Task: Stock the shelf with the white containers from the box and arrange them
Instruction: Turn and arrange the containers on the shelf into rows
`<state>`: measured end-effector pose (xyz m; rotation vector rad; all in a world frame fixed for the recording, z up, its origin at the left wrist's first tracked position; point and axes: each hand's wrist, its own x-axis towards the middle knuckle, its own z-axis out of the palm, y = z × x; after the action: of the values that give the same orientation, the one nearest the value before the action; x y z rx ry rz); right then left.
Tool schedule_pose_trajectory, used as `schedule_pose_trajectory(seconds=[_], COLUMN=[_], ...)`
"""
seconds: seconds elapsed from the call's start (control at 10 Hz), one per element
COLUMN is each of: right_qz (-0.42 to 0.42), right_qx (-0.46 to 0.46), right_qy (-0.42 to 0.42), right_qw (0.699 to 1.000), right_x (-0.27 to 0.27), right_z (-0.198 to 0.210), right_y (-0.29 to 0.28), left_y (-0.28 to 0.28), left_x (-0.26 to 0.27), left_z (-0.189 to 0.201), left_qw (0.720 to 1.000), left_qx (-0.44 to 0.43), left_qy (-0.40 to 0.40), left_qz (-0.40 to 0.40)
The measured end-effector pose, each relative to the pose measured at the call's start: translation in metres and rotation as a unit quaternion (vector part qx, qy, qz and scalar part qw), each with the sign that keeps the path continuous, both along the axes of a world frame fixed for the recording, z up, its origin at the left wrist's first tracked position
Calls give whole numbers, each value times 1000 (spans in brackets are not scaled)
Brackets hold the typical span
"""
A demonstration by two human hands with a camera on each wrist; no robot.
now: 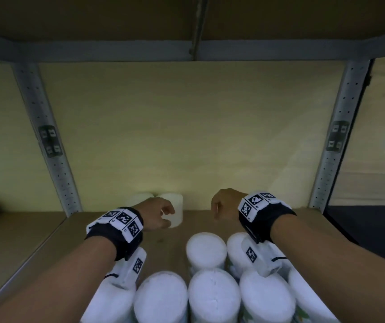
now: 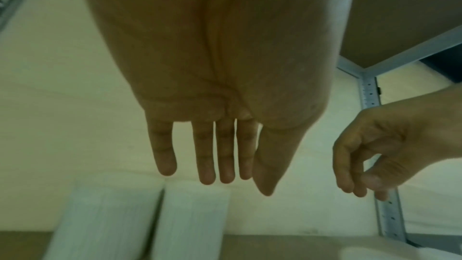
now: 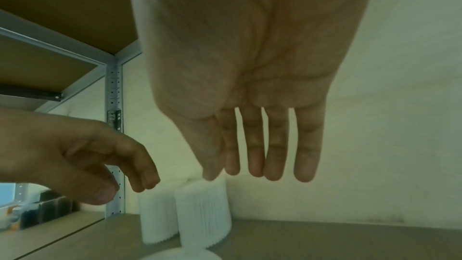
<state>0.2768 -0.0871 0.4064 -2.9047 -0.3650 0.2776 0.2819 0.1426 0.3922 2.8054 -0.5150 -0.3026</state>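
Two ribbed white containers (image 1: 175,206) (image 1: 139,198) stand side by side at the back of the shelf board (image 1: 47,241), against the wall. My left hand (image 1: 161,214) hovers just in front of the right one, fingers relaxed and holding nothing; the left wrist view shows its fingers (image 2: 225,165) hanging just above both containers (image 2: 107,215) (image 2: 192,218). To the right, my right hand (image 1: 224,203) is empty too, its fingers (image 3: 260,155) straight and apart from the containers (image 3: 205,215). Several more white containers (image 1: 206,248) (image 1: 214,297) crowd the front of the shelf under my forearms.
Perforated metal uprights (image 1: 44,136) (image 1: 340,136) frame the bay, and the upper shelf beam (image 1: 93,52) runs overhead. A pale wall (image 1: 186,136) closes the back. Bare board lies right of the back containers (image 1: 268,215).
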Motion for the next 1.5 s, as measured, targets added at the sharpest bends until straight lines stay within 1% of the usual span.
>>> schedule_pose_trajectory(seconds=[0.1,0.3,0.5,0.6,0.7,0.8,0.9,1.0,1.5], right_qz=[7,16,40,34,41,23,4,-5,24], right_qx=[2,18,-5,-18,-52,-68,-60,-71,-73], right_qy=[0,-33,-24,-5,13,38,27,-15,-21], right_qw=[1000,999,999,999,998,997,998,997,997], right_x=[24,72,112,130,144,154,159,136,137], right_z=[1,-2,-19,-25,-34,-39,-40,-31,-33], right_y=[19,60,100,115,124,128,127,133,132], left_y=[23,62,77,80,80,79,80,82,79], left_x=[15,51,87,103,113,120,123,124,124], left_z=[2,-6,-22,-29,-36,-41,-44,-45,-48], left_qw=[999,996,994,993,994,995,994,994,993], left_qx=[8,-9,-4,-4,1,20,21,22,20], left_qy=[-13,-26,-31,-42,-39,-47,-65,-67,-69], left_qz=[32,86,101,107,105,91,83,80,96])
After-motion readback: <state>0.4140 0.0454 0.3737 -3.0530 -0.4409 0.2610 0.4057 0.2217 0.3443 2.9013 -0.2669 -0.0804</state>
